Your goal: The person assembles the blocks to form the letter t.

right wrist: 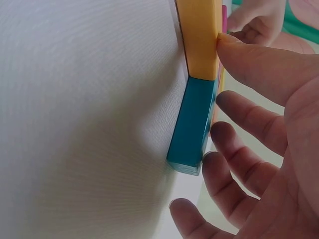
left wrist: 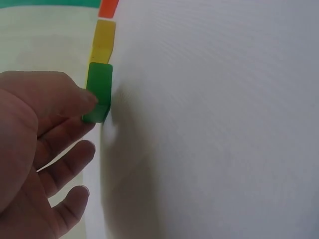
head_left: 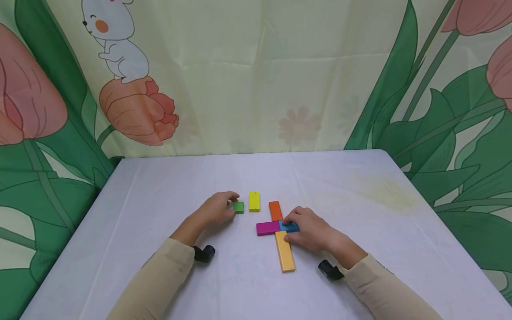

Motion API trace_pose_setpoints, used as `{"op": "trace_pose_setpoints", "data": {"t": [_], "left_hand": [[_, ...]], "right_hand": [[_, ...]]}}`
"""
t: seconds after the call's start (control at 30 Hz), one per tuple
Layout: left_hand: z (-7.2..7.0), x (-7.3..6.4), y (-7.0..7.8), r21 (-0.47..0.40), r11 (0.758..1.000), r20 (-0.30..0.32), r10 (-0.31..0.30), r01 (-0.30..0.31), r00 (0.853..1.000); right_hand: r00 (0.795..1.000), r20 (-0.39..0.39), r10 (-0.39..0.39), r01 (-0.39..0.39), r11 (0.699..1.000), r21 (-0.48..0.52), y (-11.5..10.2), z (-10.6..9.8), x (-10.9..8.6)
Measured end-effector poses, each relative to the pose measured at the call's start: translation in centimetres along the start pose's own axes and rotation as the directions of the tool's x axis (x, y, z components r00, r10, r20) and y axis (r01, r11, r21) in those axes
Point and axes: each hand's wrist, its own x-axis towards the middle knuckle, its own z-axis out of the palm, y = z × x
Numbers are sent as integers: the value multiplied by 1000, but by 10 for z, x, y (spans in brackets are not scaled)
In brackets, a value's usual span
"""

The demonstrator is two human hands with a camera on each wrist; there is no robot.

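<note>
My left hand (head_left: 218, 207) pinches a small green block (head_left: 239, 207) between thumb and index finger; the other fingers are loosely bent in the left wrist view. Just right of it lies a yellow block (head_left: 254, 202). My right hand (head_left: 310, 229) rests over a cluster of blocks. Its fingertips touch the blue block (right wrist: 192, 124), and its thumb touches the edge of the long light-orange block (head_left: 284, 253). A magenta block (head_left: 267, 228) meets the blue one end to end. Behind them, a red-orange block (head_left: 275, 210) points away. The hand partly covers the blue block.
The blocks lie on a table with a white cloth (head_left: 160, 186). A patterned curtain (head_left: 248, 89) with tulips and a white animal hangs behind the table. Black wrist cameras are strapped at the left cuff (head_left: 180, 253) and right cuff (head_left: 362, 269).
</note>
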Motion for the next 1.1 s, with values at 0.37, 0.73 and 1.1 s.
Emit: {"op": "trace_pose_setpoints", "data": {"t": [0.37,0.73,1.1], "left_hand": [[2,-7,-3,11,1000,-41,-15,15,999],[6,-6,-2,-34,998,-18,49,-50,999],[5,-9,2,66,997,-84,34,-29,996]], "right_hand": [[1000,5,18,-18,1000,7,1,0,-1],[1000,-5,13,-13,1000,20,1,0,-4],[1000,5,11,-11,1000,10,0,-1,0]]}}
